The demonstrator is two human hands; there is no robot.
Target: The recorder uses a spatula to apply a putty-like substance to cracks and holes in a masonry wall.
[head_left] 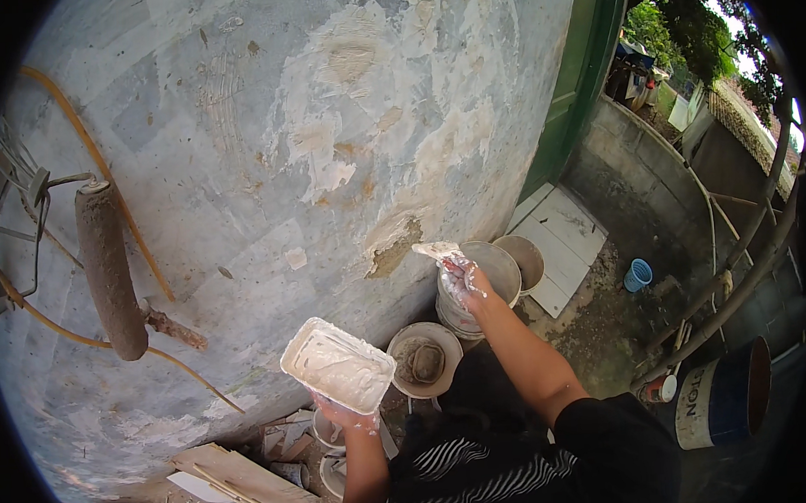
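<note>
My left hand [349, 417], smeared with white, is wrapped round the underside of a white rectangular tub [357, 342] holding creamy filler [338, 362]. The tub is tilted a little toward the wall. Up and to the right, my right hand [463, 283] is closed on a flat tool coated in filler, apparently a putty knife [433, 249]; its handle is hidden in my fingers. Its blade points left, close to a rough brown hollow [394, 250] in the grey wall [211, 179]. Whether blade and wall touch I cannot tell. Pale patches of filler spread above the hollow.
Below my right hand stand a large bucket [504, 263] and a smaller bucket [398, 342]. A crusted paint roller [109, 264] hangs at left beside a yellow hose [93, 148]. Boards [242, 483] lie lower left. At right are a blue basket [638, 275], a drum [698, 409] and a green door [563, 110].
</note>
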